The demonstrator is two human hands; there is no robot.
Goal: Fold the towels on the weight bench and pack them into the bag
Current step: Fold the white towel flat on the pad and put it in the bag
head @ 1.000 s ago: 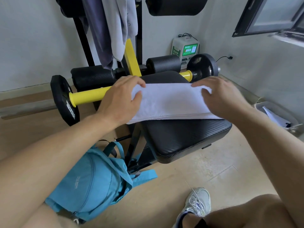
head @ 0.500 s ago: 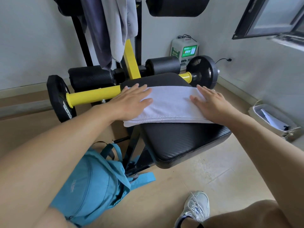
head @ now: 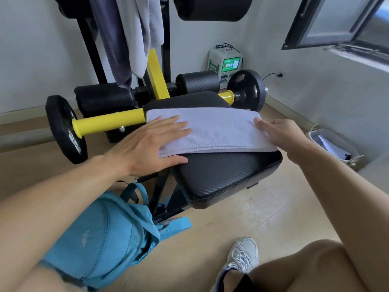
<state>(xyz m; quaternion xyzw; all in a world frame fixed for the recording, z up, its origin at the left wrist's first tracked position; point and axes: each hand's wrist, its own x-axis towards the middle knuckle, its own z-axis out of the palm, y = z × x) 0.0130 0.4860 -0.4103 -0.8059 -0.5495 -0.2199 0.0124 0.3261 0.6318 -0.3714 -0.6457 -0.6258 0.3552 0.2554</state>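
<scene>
- White towel [head: 210, 129] lies folded into a strip across the bench pad [head: 227, 175], flat, likely ready for the next fold.
- Left hand [head: 147, 148], at the towel's 9 o'clock end: fingers spread, pressing flat, thumb under the towel's edge.
- Right hand [head: 280, 133], at 3 o'clock: fingers on the cloth; whether pinching, cannot tell.
- Blue bag [head: 101, 245] on the floor at 7 o'clock, within reach for packing.

- A folded towel [head: 210, 129] is lying across the far half of the desk [head: 227, 175].
- The left hand [head: 151, 144] is resting on the towel's left end; the right hand [head: 280, 133] is touching its right end.
- A backpack [head: 105, 245] is sitting on the floor [head: 263, 218], left of the desk's near end.
- A basket [head: 334, 144] is standing to the desk's right, by the wall.
- Clothes [head: 130, 39] are hanging behind the desk.
</scene>
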